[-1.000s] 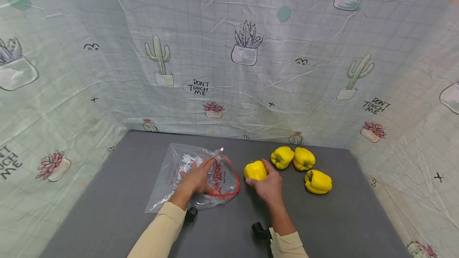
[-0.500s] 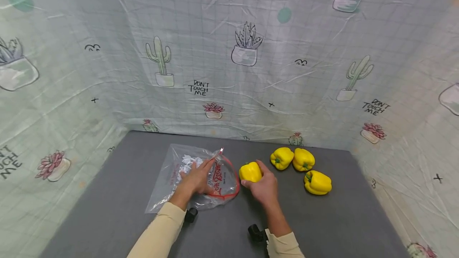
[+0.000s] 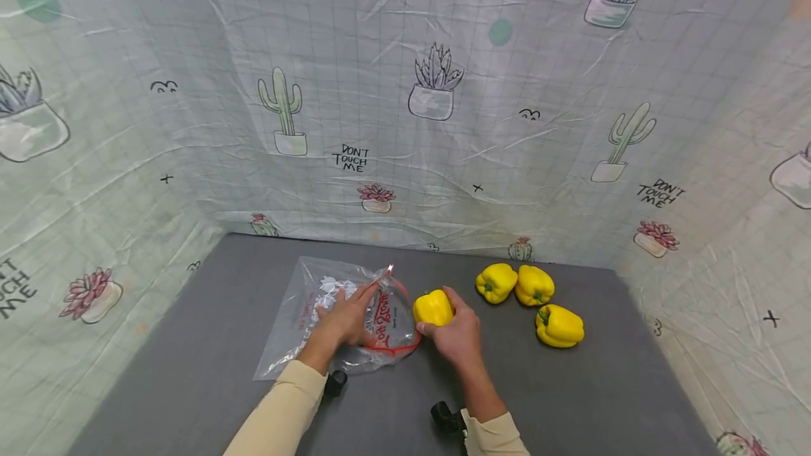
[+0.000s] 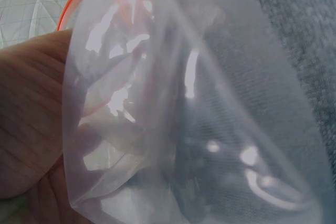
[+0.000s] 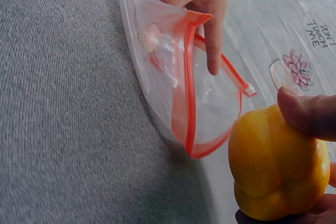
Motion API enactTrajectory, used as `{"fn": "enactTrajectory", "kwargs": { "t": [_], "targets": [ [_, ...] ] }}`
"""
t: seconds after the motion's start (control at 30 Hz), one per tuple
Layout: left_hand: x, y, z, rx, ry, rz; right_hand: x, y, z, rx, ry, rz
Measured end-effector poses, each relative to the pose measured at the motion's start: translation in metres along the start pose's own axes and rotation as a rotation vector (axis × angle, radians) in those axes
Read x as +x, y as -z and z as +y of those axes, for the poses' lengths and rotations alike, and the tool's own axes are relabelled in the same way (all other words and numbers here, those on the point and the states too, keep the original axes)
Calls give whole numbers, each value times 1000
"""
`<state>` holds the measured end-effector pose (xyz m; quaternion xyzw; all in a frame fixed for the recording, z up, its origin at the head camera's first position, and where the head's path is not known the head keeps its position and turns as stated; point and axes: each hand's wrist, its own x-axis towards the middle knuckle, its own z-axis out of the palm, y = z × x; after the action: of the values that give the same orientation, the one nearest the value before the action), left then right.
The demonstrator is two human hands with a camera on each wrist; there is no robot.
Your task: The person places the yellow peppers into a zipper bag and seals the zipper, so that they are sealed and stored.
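Fingers (image 5: 302,114) of our right hand (image 3: 457,335) clamped a yellow pepper (image 3: 434,307) beside the plastic bag (image 3: 329,315); our left hand (image 3: 345,317) held its mouth apart.

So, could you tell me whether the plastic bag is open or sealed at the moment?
Open. In the right wrist view the plastic bag gapes, its red zip edges spread into a loop, held apart by the left hand.

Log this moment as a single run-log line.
right hand: grips yellow pepper at bag mouth | left hand: holds clear zip bag open | three peppers on grey table
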<state>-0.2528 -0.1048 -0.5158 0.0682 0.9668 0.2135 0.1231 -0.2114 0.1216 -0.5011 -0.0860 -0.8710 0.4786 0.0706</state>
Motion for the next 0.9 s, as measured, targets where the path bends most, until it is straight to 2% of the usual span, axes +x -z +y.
{"fn": "enactTrajectory", "kwargs": {
  "t": [0.2, 0.63, 0.9],
  "targets": [
    [-10, 9, 8, 24, 16, -13, -3, -6, -3, 2, 6, -11],
    [-10, 7, 8, 10, 9, -12, -7, -17, -10, 10, -8, -23],
    [-10, 10, 9, 25, 32, -30, -9, -25, -13, 27, -5, -1]
  ]
}}
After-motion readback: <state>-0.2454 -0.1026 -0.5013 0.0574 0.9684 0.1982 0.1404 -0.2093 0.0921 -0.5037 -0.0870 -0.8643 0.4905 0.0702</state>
